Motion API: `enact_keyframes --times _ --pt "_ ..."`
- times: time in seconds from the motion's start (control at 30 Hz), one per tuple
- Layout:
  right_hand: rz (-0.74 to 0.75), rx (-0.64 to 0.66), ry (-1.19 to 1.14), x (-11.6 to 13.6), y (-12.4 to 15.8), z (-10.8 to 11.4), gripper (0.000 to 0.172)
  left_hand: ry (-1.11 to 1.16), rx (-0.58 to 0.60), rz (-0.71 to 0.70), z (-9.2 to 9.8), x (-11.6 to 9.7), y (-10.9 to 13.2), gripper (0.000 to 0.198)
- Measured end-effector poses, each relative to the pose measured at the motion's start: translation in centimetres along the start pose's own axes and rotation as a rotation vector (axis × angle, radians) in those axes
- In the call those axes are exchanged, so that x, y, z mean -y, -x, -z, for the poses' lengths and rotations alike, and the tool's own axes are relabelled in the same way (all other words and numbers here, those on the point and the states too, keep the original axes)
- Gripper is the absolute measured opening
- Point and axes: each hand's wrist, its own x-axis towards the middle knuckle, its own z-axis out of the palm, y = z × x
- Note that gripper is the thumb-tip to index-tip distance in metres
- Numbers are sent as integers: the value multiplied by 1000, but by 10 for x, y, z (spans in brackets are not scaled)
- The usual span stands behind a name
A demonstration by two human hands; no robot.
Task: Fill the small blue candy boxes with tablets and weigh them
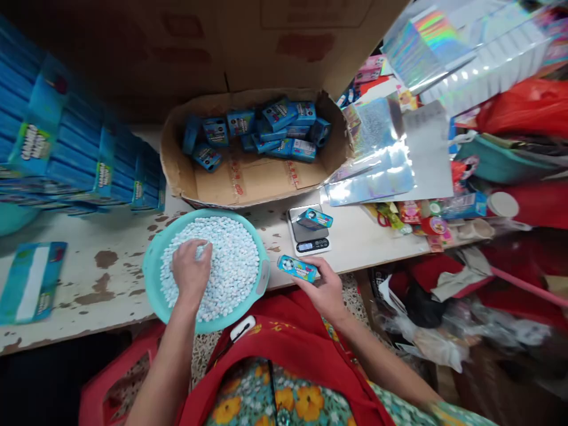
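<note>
My left hand (pixel 190 271) rests in a teal bowl (pixel 151 260) full of small white candies (pixel 235 260), its fingers curled into the pile. My right hand (pixel 323 287) grips a small blue candy box (pixel 297 268) at the table's front edge. Another blue box (pixel 314 219) lies on a small digital scale (pixel 308 236) just behind it. A cardboard box (pixel 248 177) beyond the bowl holds several filled blue boxes (pixel 266 127).
Stacks of flat blue cartons (pixel 80 160) stand at the left, one flat carton (pixel 31 281) lying near the table edge. Shiny holographic sheets (pixel 381 160), small packets and red bags (pixel 528 106) crowd the right. The white table (pixel 102 278) has worn paint.
</note>
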Motion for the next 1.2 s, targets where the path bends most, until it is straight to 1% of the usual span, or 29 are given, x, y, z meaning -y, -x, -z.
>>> enact_keyframes --times 0.07,0.17,0.23,0.27,0.33,0.37,0.4,0.43,0.5,0.53,0.57,0.6,0.67,0.73,0.77,0.83,0.9,0.93,0.97,1.03,1.07,1.13,1.2 --pt "-30 -8 43 -26 9 -1 30 30 -49 -40 -5 -11 -5 20" --pt "-1 -35 53 -57 10 -15 29 110 -35 -149 -10 -36 -17 19" --pt "37 -56 51 -69 7 -24 30 119 -12 -183 -16 -51 -23 19" --pt "60 -55 60 -73 6 -25 32 117 0 -178 -19 -56 -25 20" --pt "113 -55 94 -77 0 -21 41 117 20 -133 -23 -64 -25 21" --pt "131 -79 114 -78 -4 -16 49 127 26 -107 -25 -67 -24 20" --pt "131 -137 131 -79 -11 -9 56 148 25 -82 -27 -69 -22 20" --pt "108 -222 142 -81 -21 -1 64 178 20 -59 -27 -70 -20 19" --pt "29 -398 134 -85 -49 14 75 266 -6 6 -28 -72 -15 18" --pt "-9 -436 115 -87 -66 20 76 325 -19 49 -28 -72 -13 18" --pt "-38 -424 87 -87 -83 25 74 396 -28 98 -28 -73 -11 18" --pt "-65 -371 54 -86 -100 29 66 478 -33 147 -28 -73 -10 18" --pt "-69 -236 19 -74 -125 32 50 654 -35 238 -26 -73 -9 20" --pt "18 -140 42 -47 -134 31 41 839 -18 352 -21 -74 -8 26" --pt "94 -105 68 -28 -133 28 40 940 6 418 -17 -76 -7 29" --pt "252 -20 116 14 -124 20 37 1170 102 530 -8 -83 -5 38" --pt "393 99 172 54 -111 4 37 1407 209 578 2 -90 -3 46" --pt "457 157 220 70 -105 -7 36 1507 235 589 6 -93 -3 49" --pt "513 223 276 82 -100 -20 36 1587 231 613 9 -95 -4 49" --pt "592 340 389 96 -94 -45 34 1687 161 721 13 -93 -5 44" --pt "612 384 429 98 -93 -56 35 1712 115 782 15 -89 -5 39" --pt "626 424 466 97 -91 -73 37 1743 19 864 16 -80 -5 30" --pt "628 440 478 95 -90 -82 37 1765 -63 915 16 -70 -4 23"
